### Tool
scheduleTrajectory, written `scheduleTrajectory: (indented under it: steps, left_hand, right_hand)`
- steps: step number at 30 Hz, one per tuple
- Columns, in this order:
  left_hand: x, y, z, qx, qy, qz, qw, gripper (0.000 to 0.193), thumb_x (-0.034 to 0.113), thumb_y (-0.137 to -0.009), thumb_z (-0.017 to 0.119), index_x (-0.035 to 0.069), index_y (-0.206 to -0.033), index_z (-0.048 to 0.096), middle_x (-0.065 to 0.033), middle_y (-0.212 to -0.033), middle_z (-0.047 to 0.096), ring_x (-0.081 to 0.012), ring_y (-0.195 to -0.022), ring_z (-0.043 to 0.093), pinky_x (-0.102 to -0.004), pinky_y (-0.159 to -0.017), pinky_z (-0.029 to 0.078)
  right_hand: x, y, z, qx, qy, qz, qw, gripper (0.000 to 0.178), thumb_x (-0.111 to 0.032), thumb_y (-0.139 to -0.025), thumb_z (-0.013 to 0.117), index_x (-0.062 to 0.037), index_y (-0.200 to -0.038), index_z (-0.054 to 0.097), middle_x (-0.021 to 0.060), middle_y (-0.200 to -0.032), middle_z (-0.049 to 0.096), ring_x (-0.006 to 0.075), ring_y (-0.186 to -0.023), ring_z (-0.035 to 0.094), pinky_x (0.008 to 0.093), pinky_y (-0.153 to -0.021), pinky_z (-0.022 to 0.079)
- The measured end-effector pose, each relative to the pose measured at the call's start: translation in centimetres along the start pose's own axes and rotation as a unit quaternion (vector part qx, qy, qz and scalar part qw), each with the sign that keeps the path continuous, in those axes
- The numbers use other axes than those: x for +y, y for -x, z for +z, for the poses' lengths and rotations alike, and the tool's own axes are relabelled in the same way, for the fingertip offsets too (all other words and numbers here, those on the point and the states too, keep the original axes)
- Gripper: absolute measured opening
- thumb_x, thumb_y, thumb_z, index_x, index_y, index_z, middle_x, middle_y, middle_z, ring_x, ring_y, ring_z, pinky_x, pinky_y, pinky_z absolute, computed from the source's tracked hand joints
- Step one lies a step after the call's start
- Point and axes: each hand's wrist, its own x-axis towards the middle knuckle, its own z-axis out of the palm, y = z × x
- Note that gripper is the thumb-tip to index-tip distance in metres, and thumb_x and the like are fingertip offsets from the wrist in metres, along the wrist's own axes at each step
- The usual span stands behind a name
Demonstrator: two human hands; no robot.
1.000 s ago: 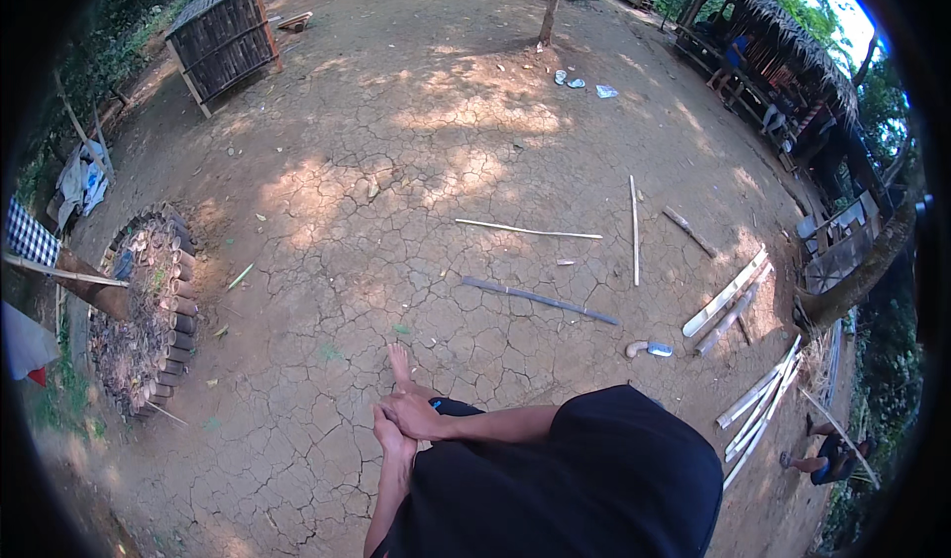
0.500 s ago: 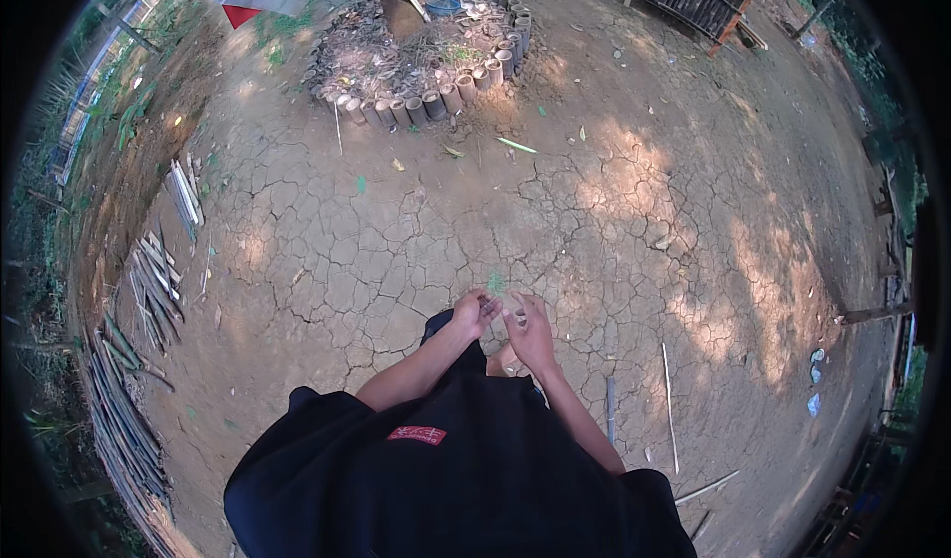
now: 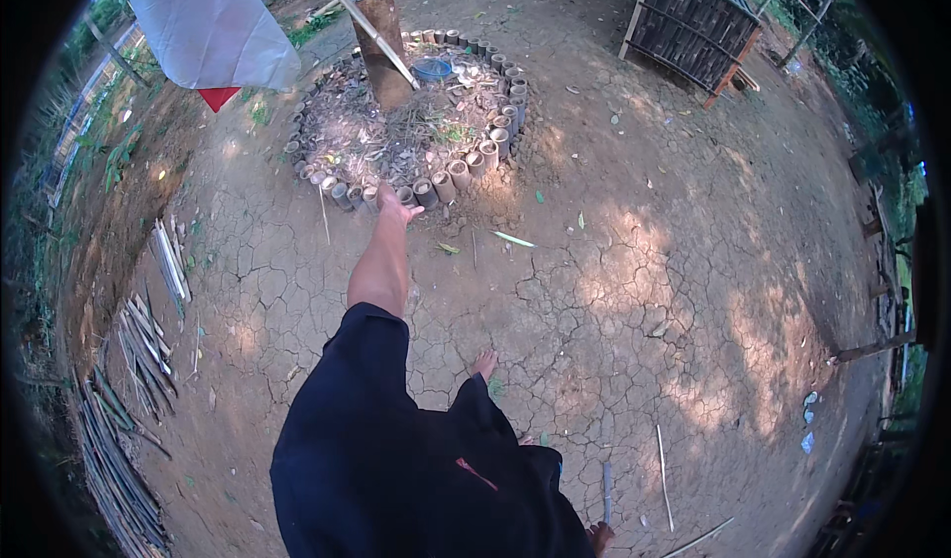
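My left hand (image 3: 398, 207) reaches out ahead at the end of a straight arm, its thumb apart from the fingers and nothing visible in it. In the view it overlaps the near edge of a ring of short, upright bamboo tubes (image 3: 459, 173); I cannot tell whether it touches them. At the lower edge, beside my dark clothing, my right hand (image 3: 599, 536) shows only in part, with its fingers unclear. A dark strip (image 3: 607, 494) lies on the ground just above it. My bare foot (image 3: 485, 363) stands by a small green sprig (image 3: 495, 388).
Inside the ring rise a tree trunk (image 3: 388, 58) and a leaning pole (image 3: 367, 25), near a blue basket (image 3: 432, 69). A pale sheet (image 3: 210, 25) hangs at upper left. Poles (image 3: 124, 469) lie stacked at left. A slatted dark structure (image 3: 688, 25) stands at upper right.
My hands were close together in front of me. Now the left has stretched forward and the right has dropped to the lower edge. The view has tilted up, showing more of the trunk.
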Motion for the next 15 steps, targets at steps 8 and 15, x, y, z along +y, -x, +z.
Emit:
scheduleTrajectory:
  steps: [8, 15]
  left_hand:
    - [-24.0, -4.8, -24.7, -0.143, -0.404, -0.210, 0.879, 0.061, 0.046, -0.092, 0.061, 0.007, -0.136, 0.044, -0.0195, -0.120, 0.059, -0.0348, -0.098, 0.064, -0.0531, -0.082, 0.053]
    - [-37.0, 13.1, -31.9, -0.539, -0.801, -0.047, 0.258, 0.043, 0.036, -0.087, 0.062, 0.002, -0.113, 0.065, -0.0172, -0.106, 0.069, -0.0302, -0.089, 0.068, -0.0407, -0.076, 0.053]
  right_hand:
    - [-0.3, 9.1, 13.3, -0.192, 0.183, -0.111, 0.958, 0.049, -0.031, -0.092, 0.058, 0.0023, -0.127, 0.055, 0.0203, -0.104, 0.067, 0.0278, -0.083, 0.068, 0.0361, -0.068, 0.056]
    - [-2.3, 16.3, 13.7, -0.107, -0.061, -0.112, 0.986, 0.047, -0.038, -0.097, 0.054, -0.0008, -0.127, 0.058, 0.0146, -0.103, 0.067, 0.0231, -0.086, 0.067, 0.0353, -0.075, 0.055]
